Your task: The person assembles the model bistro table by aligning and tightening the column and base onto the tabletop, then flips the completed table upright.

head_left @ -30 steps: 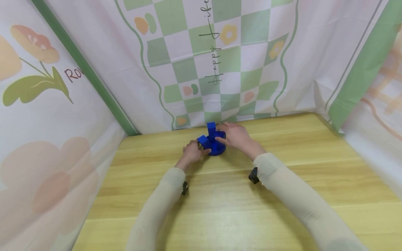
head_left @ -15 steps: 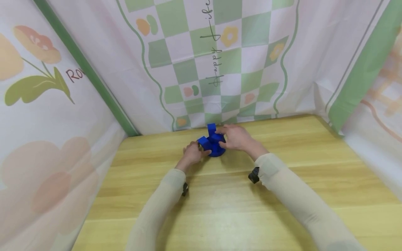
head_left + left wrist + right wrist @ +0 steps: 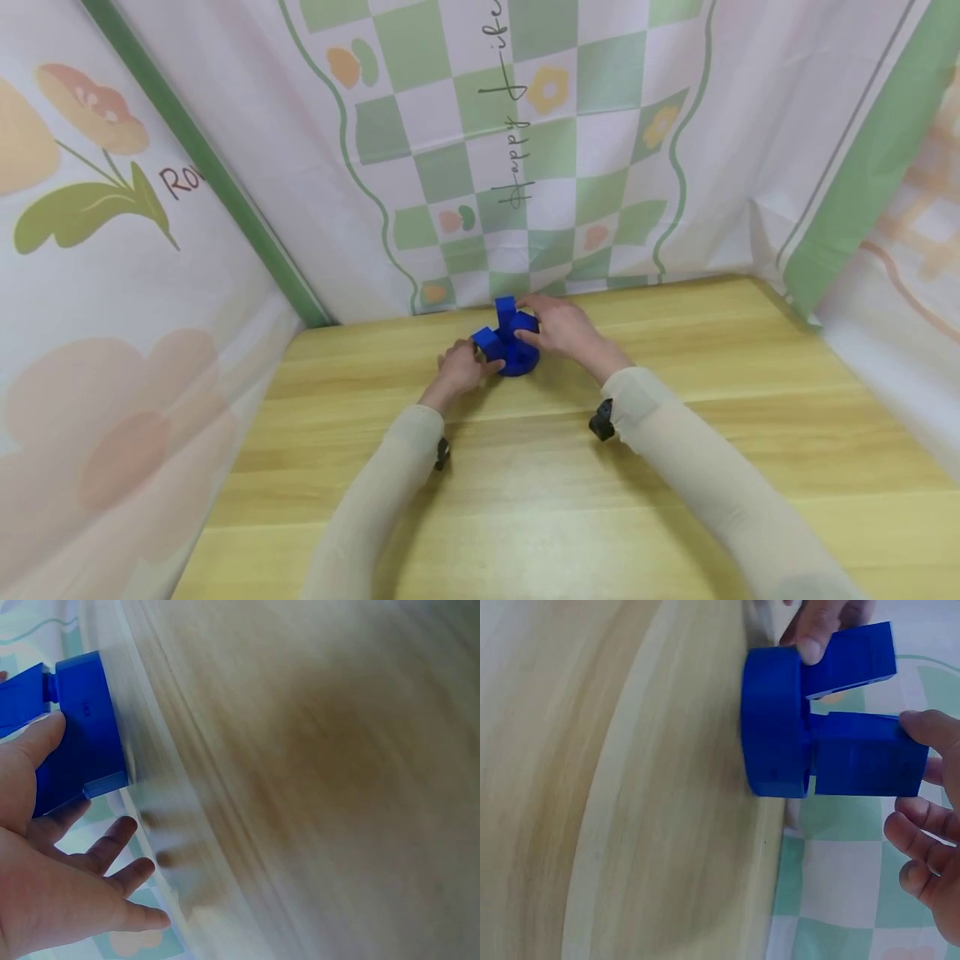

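A blue plastic piece with a round base [image 3: 517, 363] and several block-like uprights stands near the far edge of the wooden table. My left hand [image 3: 459, 367] grips it at the left, by the left upright [image 3: 488, 340]. In the right wrist view, the left thumb presses where that upright meets the base [image 3: 771, 724]. My right hand [image 3: 561, 325] pinches the outer end of the right upright [image 3: 870, 754], thumb on one side and forefinger behind. Its other fingers are loosely bent. Another upright [image 3: 506, 310] rises at the back.
The wooden table [image 3: 525, 500] ends at a hanging cloth [image 3: 600, 167] with green checks, close behind the blue piece. More printed cloth [image 3: 97, 333] hangs at the left side, and another at the right. A small black camera [image 3: 602, 421] sits under the right wrist.
My right thumb and fingers have shifted on the right upright, which shows more plainly now. The left hand keeps its place, and the base stays nearly where it was.
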`<state>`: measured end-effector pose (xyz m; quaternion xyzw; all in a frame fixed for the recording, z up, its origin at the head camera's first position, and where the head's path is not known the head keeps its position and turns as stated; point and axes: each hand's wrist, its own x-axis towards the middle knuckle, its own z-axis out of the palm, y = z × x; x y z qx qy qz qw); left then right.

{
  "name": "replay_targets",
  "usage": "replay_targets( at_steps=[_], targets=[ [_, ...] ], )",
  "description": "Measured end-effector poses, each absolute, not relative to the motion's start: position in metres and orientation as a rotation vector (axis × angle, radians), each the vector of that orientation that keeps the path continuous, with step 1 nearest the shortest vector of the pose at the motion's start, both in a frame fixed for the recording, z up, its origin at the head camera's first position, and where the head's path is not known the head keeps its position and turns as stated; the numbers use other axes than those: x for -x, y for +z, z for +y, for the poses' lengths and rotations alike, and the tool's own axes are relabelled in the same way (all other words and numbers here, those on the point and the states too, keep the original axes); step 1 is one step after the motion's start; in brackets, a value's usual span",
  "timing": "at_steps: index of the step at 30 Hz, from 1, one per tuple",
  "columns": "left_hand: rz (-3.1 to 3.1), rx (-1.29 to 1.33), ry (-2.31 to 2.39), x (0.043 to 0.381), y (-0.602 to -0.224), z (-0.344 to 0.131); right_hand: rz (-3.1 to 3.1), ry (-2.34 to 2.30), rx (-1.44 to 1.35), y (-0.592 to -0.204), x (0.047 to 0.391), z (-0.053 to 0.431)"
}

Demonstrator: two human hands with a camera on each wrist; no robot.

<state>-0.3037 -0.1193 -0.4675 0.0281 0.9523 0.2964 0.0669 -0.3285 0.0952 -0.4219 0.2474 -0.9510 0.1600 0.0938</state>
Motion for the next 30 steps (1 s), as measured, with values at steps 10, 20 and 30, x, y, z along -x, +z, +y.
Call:
replay_targets(
  at_steps=[10, 20, 30],
  targets=[
    [2.865, -0.087, 0.894, 0.3041, -0.4676, -0.1204, -2.869, 0.403, -0.720, -0.4171, 0.3293, 0.0967],
    [2.856, -0.080, 0.906, 0.3056, -0.4663, -0.1207, -2.948, 0.716, -0.520, -0.4155, 0.3322, 0.0958],
    [2.849, -0.091, 0.895, 0.3070, -0.4677, -0.1208, -2.861, 0.671, -0.645, -0.4235, 0.3327, 0.1003]
  ],
)
